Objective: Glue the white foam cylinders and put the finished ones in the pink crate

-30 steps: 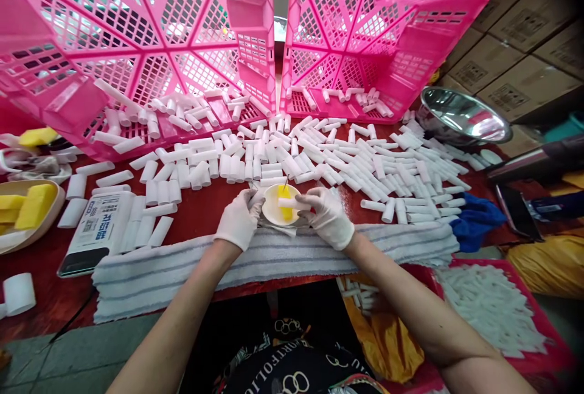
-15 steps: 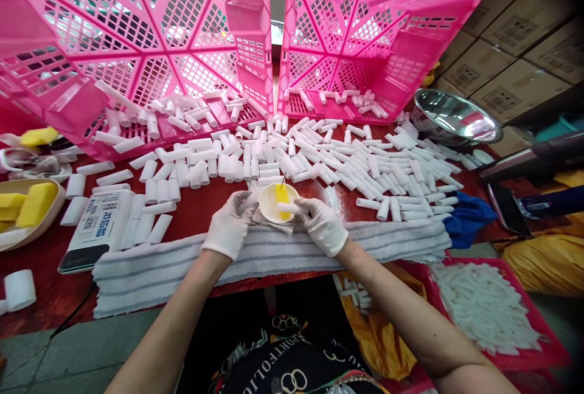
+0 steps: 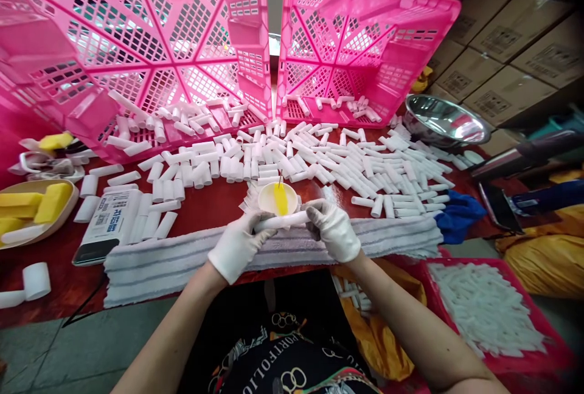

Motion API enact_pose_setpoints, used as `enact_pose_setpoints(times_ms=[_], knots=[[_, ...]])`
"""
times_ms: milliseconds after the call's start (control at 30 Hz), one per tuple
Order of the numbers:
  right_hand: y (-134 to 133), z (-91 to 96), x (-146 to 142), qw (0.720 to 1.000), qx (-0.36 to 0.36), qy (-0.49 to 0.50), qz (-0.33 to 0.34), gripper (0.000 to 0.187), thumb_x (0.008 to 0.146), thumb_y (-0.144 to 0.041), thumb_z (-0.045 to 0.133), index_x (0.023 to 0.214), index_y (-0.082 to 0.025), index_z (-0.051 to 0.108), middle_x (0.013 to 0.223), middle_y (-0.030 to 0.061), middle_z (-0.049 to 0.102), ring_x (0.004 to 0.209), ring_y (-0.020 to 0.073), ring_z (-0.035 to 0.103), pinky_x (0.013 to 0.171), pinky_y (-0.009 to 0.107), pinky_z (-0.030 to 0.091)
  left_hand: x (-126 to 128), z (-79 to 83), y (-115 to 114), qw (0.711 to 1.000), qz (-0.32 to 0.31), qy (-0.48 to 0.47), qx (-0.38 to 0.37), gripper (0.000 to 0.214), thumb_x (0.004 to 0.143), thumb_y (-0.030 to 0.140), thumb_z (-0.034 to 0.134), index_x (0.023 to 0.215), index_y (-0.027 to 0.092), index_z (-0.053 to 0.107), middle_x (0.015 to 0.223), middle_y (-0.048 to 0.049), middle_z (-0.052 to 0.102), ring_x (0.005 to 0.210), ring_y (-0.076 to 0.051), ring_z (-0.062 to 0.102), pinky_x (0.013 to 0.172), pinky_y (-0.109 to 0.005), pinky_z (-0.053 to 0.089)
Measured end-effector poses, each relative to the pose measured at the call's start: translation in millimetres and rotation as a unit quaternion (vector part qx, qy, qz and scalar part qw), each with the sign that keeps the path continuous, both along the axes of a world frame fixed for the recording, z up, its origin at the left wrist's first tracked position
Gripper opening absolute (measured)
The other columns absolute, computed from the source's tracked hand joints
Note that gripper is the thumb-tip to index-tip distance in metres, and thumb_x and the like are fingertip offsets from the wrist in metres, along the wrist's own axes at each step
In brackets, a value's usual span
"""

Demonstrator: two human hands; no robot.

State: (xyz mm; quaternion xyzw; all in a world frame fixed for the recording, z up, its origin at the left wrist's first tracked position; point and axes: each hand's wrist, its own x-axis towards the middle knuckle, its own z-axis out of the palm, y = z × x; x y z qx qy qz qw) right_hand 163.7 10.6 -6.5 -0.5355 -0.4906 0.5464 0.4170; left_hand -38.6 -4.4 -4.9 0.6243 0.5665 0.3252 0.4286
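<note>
My left hand (image 3: 237, 247) and my right hand (image 3: 333, 228), both in white gloves, hold one long white tube (image 3: 283, 221) between them, one at each end, level over the striped grey towel (image 3: 155, 263). Just beyond the tube sits a small white dish (image 3: 269, 198) with a yellow sponge strip (image 3: 280, 199) and a thin stick in it. Behind the dish, several white tubes (image 3: 365, 169) lie spread over the red table (image 3: 214, 205).
Two pink lattice crates (image 3: 150, 47) stand tipped at the back, tubes spilling from them. A steel bowl (image 3: 444, 120) is at the right, a blue cloth (image 3: 458, 217) by it. Yellow sponges (image 3: 36, 202) lie in a tray at left. A red bin (image 3: 538, 327) of tubes sits lower right.
Both hands have drawn back from the dish toward me over the towel. A long white tube is now held between them, where the right hand held a short piece at the dish.
</note>
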Motion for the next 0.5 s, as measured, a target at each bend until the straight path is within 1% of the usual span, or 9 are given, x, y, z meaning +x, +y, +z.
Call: enact_pose_setpoints(times_ms=[100, 133, 200, 267, 333, 400, 433, 467, 500], knots=[[3, 3.9, 1, 0.999, -0.032, -0.039, 0.014, 0.042, 0.077, -0.058, 0.052, 0.078, -0.017, 0.055, 0.045, -0.0069, 0.043, 0.033, 0.0054, 0.033, 0.032, 0.020, 0.023, 3, 7.9, -5, 0.999, -0.025, 0.015, 0.019, 0.036, 0.076, 0.042, 0.058, 0.102, 0.017, 0.060, 0.099, -0.0059, 0.068, 0.089, -0.018, 0.063, 0.082, -0.028, 0.048], [2, 5.3, 0, 0.997, -0.019, -0.079, 0.009, 0.043, 0.077, -0.059, 0.052, 0.077, -0.016, 0.056, 0.046, -0.0059, 0.045, 0.034, 0.0058, 0.035, 0.033, 0.020, 0.025, 3, 9.8, -7, 0.999, -0.033, 0.025, 0.026, 0.036, 0.077, 0.042, 0.056, 0.103, 0.017, 0.060, 0.098, -0.0061, 0.068, 0.089, -0.018, 0.063, 0.081, -0.028, 0.048], [-2, 7.4, -3, 0.982, 0.053, -0.182, -0.005, 0.042, 0.079, -0.058, 0.051, 0.078, -0.016, 0.059, 0.054, -0.0019, 0.053, 0.042, 0.0077, 0.045, 0.041, 0.021, 0.034, 6, 11.6, -9, 0.997, -0.048, 0.050, 0.036, 0.036, 0.081, 0.045, 0.050, 0.099, 0.017, 0.061, 0.093, -0.0060, 0.069, 0.084, -0.018, 0.063, 0.076, -0.028, 0.048], [-8, 8.2, -5, 0.944, 0.162, -0.289, 0.007, 0.042, 0.082, -0.056, 0.047, 0.075, -0.017, 0.062, 0.060, 0.0018, 0.058, 0.052, 0.0102, 0.052, 0.051, 0.022, 0.039, 13, 10.1, -10, 0.996, -0.033, 0.071, 0.035, 0.041, 0.086, 0.049, 0.038, 0.089, 0.017, 0.064, 0.082, -0.0057, 0.069, 0.076, -0.019, 0.064, 0.071, -0.028, 0.048], [-12, 7.2, -5, 0.886, 0.267, -0.379, 0.026, 0.046, 0.085, -0.054, 0.041, 0.063, -0.018, 0.060, 0.057, 0.0047, 0.056, 0.055, 0.0128, 0.052, 0.056, 0.025, 0.040, 24, 6.2, -11, 0.996, 0.011, 0.084, 0.020, 0.052, 0.089, 0.050, 0.026, 0.077, 0.018, 0.065, 0.074, -0.0063, 0.069, 0.071, -0.019, 0.064, 0.068, -0.029, 0.047], [-15, 4.5, -4, 0.832, 0.332, -0.443, 0.017, 0.050, 0.088, -0.050, 0.035, 0.054, -0.019, 0.055, 0.052, 0.0074, 0.053, 0.055, 0.0156, 0.051, 0.058, 0.029, 0.039, 37, 2.4, -13, 0.993, 0.056, 0.106, 0.010, 0.057, 0.091, 0.047, 0.020, 0.073, 0.018, 0.066, 0.072, -0.0077, 0.069, 0.070, -0.020, 0.064, 0.067, -0.030, 0.046], [-15, 2.7, -4, 0.819, 0.343, -0.460, -0.007, 0.051, 0.089, -0.047, 0.032, 0.052, -0.019, 0.054, 0.052, 0.0088, 0.052, 0.055, 0.0167, 0.050, 0.058, 0.030, 0.039, 42, 1.2, -13, 0.989, 0.074, 0.127, 0.014, 0.058, 0.091, 0.046, 0.019, 0.073, 0.018, 0.066, 0.072, -0.0086, 0.069, 0.070, -0.021, 0.064, 0.065, -0.030, 0.045], [-16, 0.4, -3, 0.821, 0.337, -0.460, -0.022, 0.052, 0.090, -0.045, 0.029, 0.053, -0.019, 0.054, 0.054, 0.0101, 0.053, 0.056, 0.0175, 0.051, 0.059, 0.031, 0.039, 48, 0.6, -14, 0.984, 0.089, 0.152, 0.024, 0.058, 0.091, 0.044, 0.018, 0.075, 0.018, 0.067, 0.071, -0.0094, 0.069, 0.068, -0.021, 0.064, 0.064, -0.030, 0.045], [-16, -2.1, -2, 0.839, 0.317, -0.441, -0.027, 0.053, 0.092, -0.043, 0.025, 0.055, -0.018, 0.054, 0.056, 0.0110, 0.054, 0.056, 0.0179, 0.051, 0.059, 0.032, 0.039, 52, 0.4, -15, 0.978, 0.098, 0.179, 0.039, 0.057, 0.092, 0.043, 0.018, 0.076, 0.017, 0.067, 0.071, -0.0100, 0.069, 0.067, -0.021, 0.064, 0.063, -0.031, 0.044]])
